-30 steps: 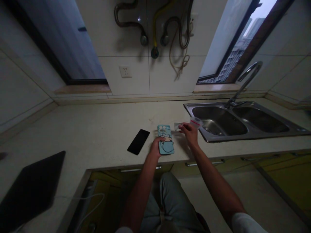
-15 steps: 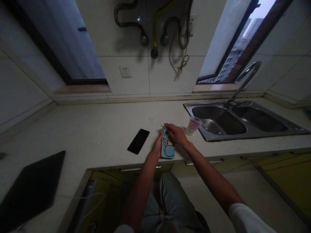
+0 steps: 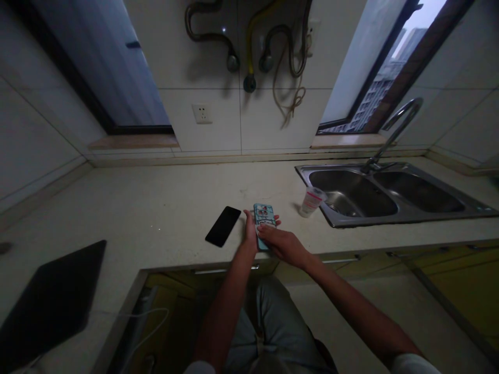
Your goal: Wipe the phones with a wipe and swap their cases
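Observation:
A light blue phone case with cartoon figures lies back-up in my left hand, just above the counter's front edge. The left thumb runs along its left side, and fingertips show past its right edge. Whether a phone sits inside cannot be made out. My right hand rests across the lower half of the case, its fingers together and pressed on the printed surface. Anything under those fingers is hidden. Left of my hands, a black phone lies flat on the counter.
A clear plastic cup with a pink print stands tilted-looking beside the steel double sink. At far left, a dark laptop-like panel lies on the counter near a white cable. Pipes hang on the wall.
My right hand has moved from the top end of the phone case down to its lower half. The upper part of the case now shows, and left fingertips appear at its right edge.

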Tool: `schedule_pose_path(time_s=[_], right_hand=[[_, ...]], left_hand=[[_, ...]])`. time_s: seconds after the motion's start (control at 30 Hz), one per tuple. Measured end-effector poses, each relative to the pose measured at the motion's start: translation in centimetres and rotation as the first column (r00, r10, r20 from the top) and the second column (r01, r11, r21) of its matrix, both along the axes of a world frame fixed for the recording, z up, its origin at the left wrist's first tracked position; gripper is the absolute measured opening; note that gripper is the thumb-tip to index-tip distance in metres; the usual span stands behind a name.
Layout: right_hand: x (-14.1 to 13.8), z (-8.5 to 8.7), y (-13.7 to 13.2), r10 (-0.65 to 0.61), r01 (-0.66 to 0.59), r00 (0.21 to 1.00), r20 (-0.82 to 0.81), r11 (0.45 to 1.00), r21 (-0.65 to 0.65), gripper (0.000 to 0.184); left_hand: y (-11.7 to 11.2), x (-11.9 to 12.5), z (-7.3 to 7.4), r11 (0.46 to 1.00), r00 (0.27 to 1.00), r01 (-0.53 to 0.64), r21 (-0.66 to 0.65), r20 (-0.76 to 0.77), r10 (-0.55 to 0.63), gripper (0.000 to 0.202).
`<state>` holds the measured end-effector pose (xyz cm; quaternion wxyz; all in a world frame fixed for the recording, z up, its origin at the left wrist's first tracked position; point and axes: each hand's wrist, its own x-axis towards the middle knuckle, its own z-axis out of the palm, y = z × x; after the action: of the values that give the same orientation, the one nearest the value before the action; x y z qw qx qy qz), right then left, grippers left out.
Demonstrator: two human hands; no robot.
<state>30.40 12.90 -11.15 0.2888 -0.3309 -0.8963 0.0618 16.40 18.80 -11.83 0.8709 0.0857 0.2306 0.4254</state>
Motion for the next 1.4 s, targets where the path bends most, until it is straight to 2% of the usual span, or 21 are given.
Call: schedule_pose_path(time_s=[0.13, 0.2, 0.27, 0.4, 0.5, 0.67, 0.77, 0.87, 0.97, 1.1, 1.23, 1.3, 1.4], right_hand=[[0.2, -0.1, -2.8, 0.077, -0.077, 0.996, 0.04, 0.997, 0.0, 0.051], [0.0, -0.4, -3.2, 0.043, -0.044, 0.997, 0.057, 0.999, 0.01, 0.054], [-0.2, -0.8, -2.9, -0.021, 0.018, 0.997, 0.076, 0.999, 0.032, 0.055], [-0.8, -1.7, -1.2, -0.137, 0.131, 0.986, 0.096, 0.989, 0.065, 0.056], [-1.1, -1.7, 0.3, -0.23, 0.228, 0.97, 0.083, 0.973, 0.032, 0.058], [-1.0, -0.6, 3.5, -0.407, 0.411, 0.912, 0.057, 0.908, -0.085, 0.061], [-0.8, -0.1, 5.2, -0.422, 0.426, 0.905, 0.055, 0.893, -0.147, 0.062], [-0.7, 0.0, 5.6, -0.387, 0.391, 0.92, 0.054, 0.906, -0.163, 0.061], [-0.8, -0.5, 3.8, -0.34, 0.345, 0.938, 0.064, 0.931, -0.117, 0.06], [-1.0, -2.1, -1.3, -0.276, 0.279, 0.958, 0.08, 0.96, -0.018, 0.061], [-1.7, -3.0, -5.7, -0.24, 0.238, 0.965, 0.103, 0.971, 0.025, 0.064], [-2.4, -2.8, -6.4, -0.223, 0.22, 0.969, 0.108, 0.975, 0.037, 0.064], [-3.6, -2.4, -5.7, -0.145, 0.138, 0.983, 0.114, 0.988, 0.074, 0.062]], left_hand=[[0.6, -0.3, -0.7, 0.998, 0.998, 0.065, 0.019, 0.005, -0.065, 0.087], [0.7, -0.3, -0.9, 0.996, 0.996, 0.085, 0.014, -0.022, -0.084, 0.086], [0.6, 0.0, -0.9, 0.999, 0.998, 0.05, 0.019, -0.044, -0.049, 0.082], [0.2, 0.5, -0.4, 0.997, 0.993, -0.07, 0.027, -0.093, 0.072, 0.074], [0.1, 0.9, -0.2, 0.991, 0.986, -0.133, 0.03, -0.098, 0.136, 0.073], [0.0, 1.2, -0.1, 0.997, 0.994, -0.077, 0.022, -0.078, 0.079, 0.069], [0.0, 1.2, 0.1, 0.994, 0.991, -0.107, 0.005, -0.084, 0.107, 0.067], [0.0, 1.2, 0.2, 0.991, 0.989, -0.133, 0.024, -0.057, 0.134, 0.063], [0.0, 1.0, 0.2, 0.991, 0.99, -0.135, 0.014, -0.049, 0.135, 0.064], [0.1, 0.7, -0.3, 0.996, 0.995, -0.086, -0.007, -0.052, 0.085, 0.073], [0.1, 0.2, -0.5, 0.999, 0.998, -0.041, -0.012, -0.045, 0.04, 0.07], [0.0, 0.0, -0.4, 0.999, 1.0, -0.025, -0.02, -0.015, 0.025, 0.067], [-0.1, -0.3, 0.0, 1.0, 1.0, 0.004, -0.03, 0.025, -0.003, 0.064]])
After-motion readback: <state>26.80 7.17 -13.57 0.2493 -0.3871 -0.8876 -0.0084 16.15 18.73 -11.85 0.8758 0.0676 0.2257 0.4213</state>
